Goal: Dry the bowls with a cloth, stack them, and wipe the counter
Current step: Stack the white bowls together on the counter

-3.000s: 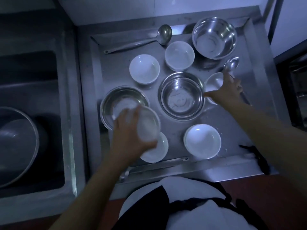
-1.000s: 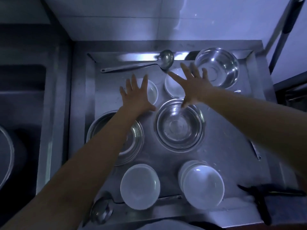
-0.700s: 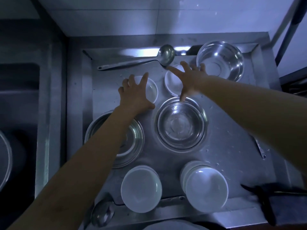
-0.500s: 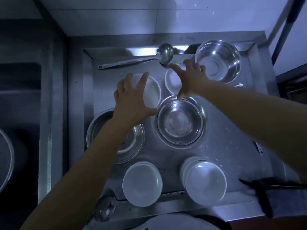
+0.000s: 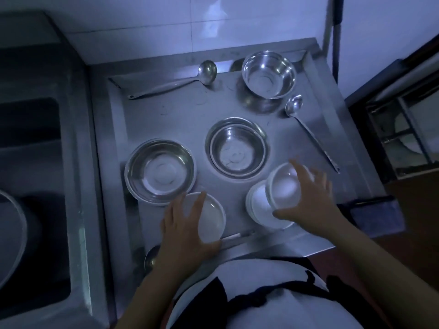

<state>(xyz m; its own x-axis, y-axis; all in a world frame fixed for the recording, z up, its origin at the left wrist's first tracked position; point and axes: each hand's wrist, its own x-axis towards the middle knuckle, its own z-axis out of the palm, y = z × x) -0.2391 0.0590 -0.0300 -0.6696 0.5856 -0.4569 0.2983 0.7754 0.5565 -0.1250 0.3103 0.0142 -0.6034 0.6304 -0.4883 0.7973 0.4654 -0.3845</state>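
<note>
So, going from the sink side across to the right:
Sink [image 5: 35, 162]: sitting dark at the far left, apart from the work, with a big basin edge showing low down.
Wide steel bowl [image 5: 160, 170]: resting upright on the counter [image 5: 185, 119], likely parked there until its turn comes.
Left hand [image 5: 187, 224]: curling its fingers and thumb round a white bowl [image 5: 211, 216] and lowering it at the near edge, seemingly onto a stack; what lies beneath is hidden.
Ladle [image 5: 173, 81]: lying along the back rim, out of the way of the stacking.
Middle steel bowl [image 5: 237, 148]: standing upright, nested in another steel rim, so apparently stacked already.
Right stack [image 5: 257, 205]: white bowls gathering near the front edge, probably to free the counter for wiping.
Right hand [image 5: 308, 198]: gripping a second white bowl [image 5: 283, 186] by its rim, tilted, just above that stack, seemingly about to seat it.
Deep steel bowl [image 5: 268, 77]: waiting at the back corner.
Spoon [image 5: 306, 127]: lying beside the right rim.
Cloth: none clearly showing; a dark shape at the right edge is too dim to name.
</note>
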